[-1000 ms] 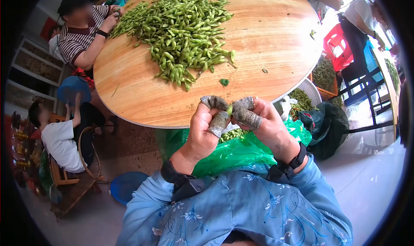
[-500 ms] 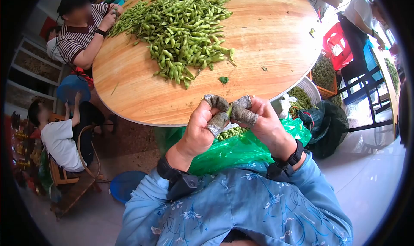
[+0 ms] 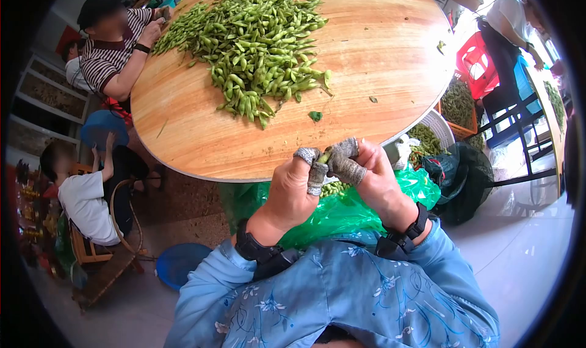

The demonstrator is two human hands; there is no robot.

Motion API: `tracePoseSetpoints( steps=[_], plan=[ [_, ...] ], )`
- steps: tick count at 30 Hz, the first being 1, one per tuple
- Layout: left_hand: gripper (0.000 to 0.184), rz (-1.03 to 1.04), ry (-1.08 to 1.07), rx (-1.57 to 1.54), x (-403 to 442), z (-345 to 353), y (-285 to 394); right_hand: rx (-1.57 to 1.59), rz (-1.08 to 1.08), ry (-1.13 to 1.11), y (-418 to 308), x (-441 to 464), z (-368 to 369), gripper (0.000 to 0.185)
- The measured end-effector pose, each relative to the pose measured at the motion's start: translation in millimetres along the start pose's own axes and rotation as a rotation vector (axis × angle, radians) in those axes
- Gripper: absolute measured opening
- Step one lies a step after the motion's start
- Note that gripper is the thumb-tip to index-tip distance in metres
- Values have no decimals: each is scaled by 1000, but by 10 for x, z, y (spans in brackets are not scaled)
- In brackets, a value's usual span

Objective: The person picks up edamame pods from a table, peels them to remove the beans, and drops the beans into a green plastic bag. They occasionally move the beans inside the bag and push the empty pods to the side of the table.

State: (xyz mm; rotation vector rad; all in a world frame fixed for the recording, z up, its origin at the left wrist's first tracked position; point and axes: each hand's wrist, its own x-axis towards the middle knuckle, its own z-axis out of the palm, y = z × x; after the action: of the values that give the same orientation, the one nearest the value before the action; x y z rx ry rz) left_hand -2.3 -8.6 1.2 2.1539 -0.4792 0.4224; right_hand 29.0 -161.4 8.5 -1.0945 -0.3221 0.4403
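Between my fingertips is a small green soybean pod (image 3: 323,157), mostly hidden by the grey cloth finger covers. My left hand (image 3: 294,184) pinches one end of it, and my right hand (image 3: 370,174) is closed on the other end. Both hands hover just over the near edge of the round wooden table (image 3: 360,113). Below them, a green plastic bag (image 3: 305,223) lies open across my lap, with shelled beans (image 3: 334,188) in it. A large heap of green pods (image 3: 256,49) covers the table's far left part.
A person in a striped shirt (image 3: 116,55) works at the table's left side. Another sits lower left by a blue bucket (image 3: 104,128). At right stand a white basket of pods (image 3: 427,139), an orange crate (image 3: 459,107) and a red chair (image 3: 477,64). A blue basin (image 3: 180,264) rests on the floor.
My left hand has shifted slightly right and turned more upright, its fingers nearer the right hand's. My right hand stays almost in place. The pod remains between them.
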Motion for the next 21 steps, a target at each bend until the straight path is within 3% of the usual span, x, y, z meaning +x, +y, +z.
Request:
tracePoseSetpoints(
  steps=[2, 3, 6, 9, 15, 17, 21],
  plan=[
    [10, -256, 46, -261, -4, 15, 75, -49, -29, -10, 18, -8, -9, 9],
    [10, -256, 46, -261, -2, 9, 70, -48, -30, -10, 24, -11, -10, 9],
    [14, -491, -36, -705, 30, -40, 34, -38, -13, -12, 33, -19, -16, 9],
    [14, -594, -152, -747, 101, -166, 73, -17, 13, 1, 15, -12, -29, 10],
    [5, -559, -105, -686, 111, -217, 95, -32, 49, 5, -1, 10, 2, 9],
    [5, -588, -117, -683, 107, -229, 79, -219, 43, 2, 4, 9, 22, 7],
    [4, -580, -125, -719, 112, -213, 70, -301, 29, -1, 11, 10, 59, 4]
  ],
)
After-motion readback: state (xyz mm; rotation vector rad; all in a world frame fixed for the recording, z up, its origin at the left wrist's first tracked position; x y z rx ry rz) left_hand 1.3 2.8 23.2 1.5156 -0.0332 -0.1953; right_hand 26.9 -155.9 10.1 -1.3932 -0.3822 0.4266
